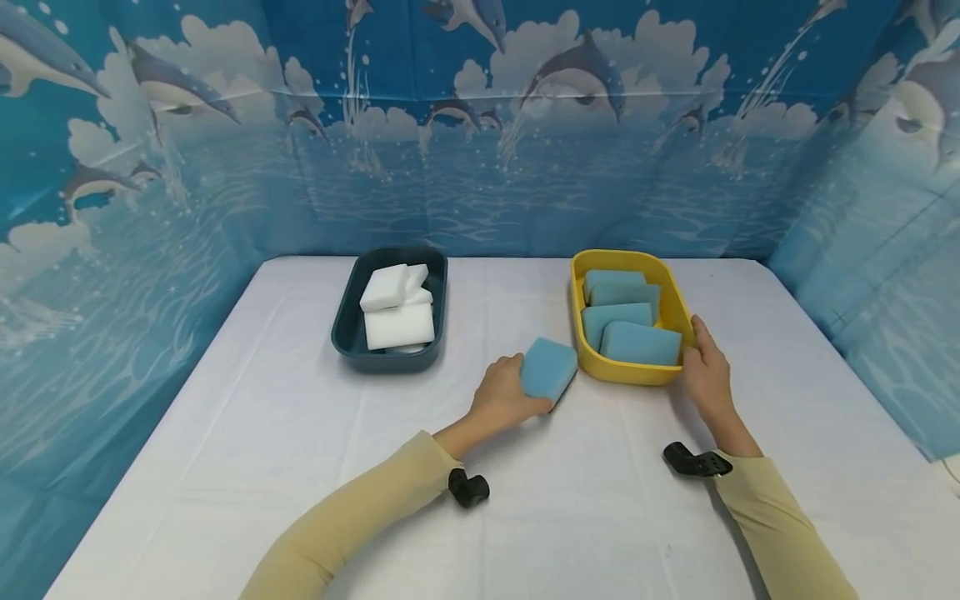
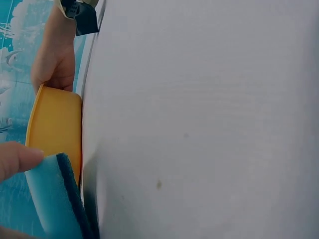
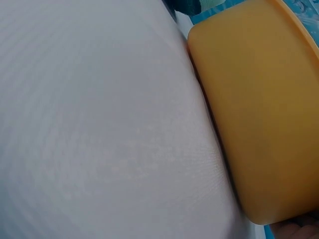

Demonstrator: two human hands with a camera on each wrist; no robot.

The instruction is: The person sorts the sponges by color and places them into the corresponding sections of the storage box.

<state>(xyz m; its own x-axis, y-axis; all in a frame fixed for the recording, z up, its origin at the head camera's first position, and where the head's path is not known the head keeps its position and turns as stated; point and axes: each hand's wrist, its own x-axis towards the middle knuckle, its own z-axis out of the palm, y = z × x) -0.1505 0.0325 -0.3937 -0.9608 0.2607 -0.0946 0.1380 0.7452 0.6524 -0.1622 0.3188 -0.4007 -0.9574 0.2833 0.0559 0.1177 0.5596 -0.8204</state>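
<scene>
My left hand [image 1: 504, 393] grips a light-blue sponge [image 1: 548, 368] between thumb and fingers, just left of the yellow tray's near corner. A dark scouring layer [image 2: 74, 196] shows along the sponge's underside in the left wrist view. My right hand [image 1: 708, 375] holds the yellow tray [image 1: 628, 375] by its right side near the front corner. Inside that tray stand several blue sponges [image 1: 641, 342], leaning in rows. In the right wrist view the tray's outer wall [image 3: 259, 114] fills the right side, and only a bit of the right hand's fingers [image 3: 297, 230] shows beneath it.
A dark teal tray [image 1: 390, 363] at the back left holds several white sponge blocks [image 1: 400, 326]. Both trays sit on a white-covered table [image 1: 585, 500]. Behind it hangs a blue curtain [image 1: 487, 192] printed with dolphins. Each wrist carries a black device [image 1: 468, 489].
</scene>
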